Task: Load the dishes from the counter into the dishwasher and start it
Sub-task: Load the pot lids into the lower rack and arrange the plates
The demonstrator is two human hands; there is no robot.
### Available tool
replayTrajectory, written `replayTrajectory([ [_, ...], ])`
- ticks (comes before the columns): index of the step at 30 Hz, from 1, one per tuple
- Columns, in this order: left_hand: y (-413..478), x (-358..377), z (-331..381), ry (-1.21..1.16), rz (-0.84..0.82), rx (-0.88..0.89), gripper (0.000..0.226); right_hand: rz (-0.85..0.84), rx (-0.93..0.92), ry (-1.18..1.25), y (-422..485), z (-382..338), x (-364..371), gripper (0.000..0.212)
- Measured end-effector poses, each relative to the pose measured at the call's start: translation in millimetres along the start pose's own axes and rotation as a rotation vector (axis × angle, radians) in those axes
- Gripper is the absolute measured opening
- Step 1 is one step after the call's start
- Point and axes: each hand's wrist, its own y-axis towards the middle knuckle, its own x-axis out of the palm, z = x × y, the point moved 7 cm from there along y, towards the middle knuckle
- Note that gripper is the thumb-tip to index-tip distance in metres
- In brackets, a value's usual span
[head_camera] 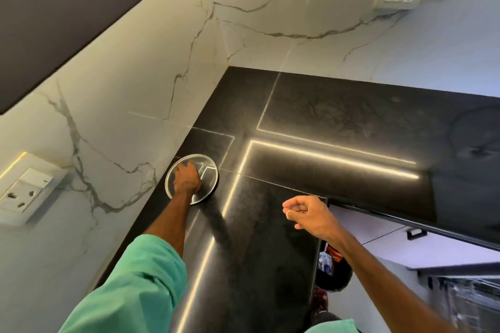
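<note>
A: Starting at the left, where is the dish, and how is it held?

B: A round glass lid point(209, 184) is seen lying flat on the black counter point(338, 121), just beside the marble wall point(121, 105). The left hand point(187, 178) is laid over its middle. Whether the fingers are closed on a knob beneath the palm cannot be told.

A: How is the lift best done?

B: A firm hold at the centre should probably be secured first. The lid is then better raised straight up than dragged, since the glass may slip or scrape on polished stone. The wall is close on that side, so the lid should be tilted away from it.

A: What is there to the right?

B: Open counter is seen beyond the lid. The right hand point(308, 215) is held above the counter's front edge, its fingers loosely curled and nothing in them. It could be used to steady the rim. Low at the far right, what seems to be a dishwasher rack point(465, 303) is glimpsed, blurred. The front edge must be cleared as the lid is carried down.
</note>
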Motion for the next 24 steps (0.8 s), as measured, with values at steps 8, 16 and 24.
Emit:
replayTrajectory([
  [8,-52,2,29,-0.334,-0.079,0.033,0.045,0.059,0.064,0.056,-6,10,-32,0.013],
  [16,-139,-2,148,-0.483,-0.018,0.230,0.051,0.153,0.121,0.143,-20,28,-69,0.014],
  [24,-215,-37,281,-0.794,-0.057,0.425,0.036,0.387,0.212,0.262,-64,64,-123,0.028],
])
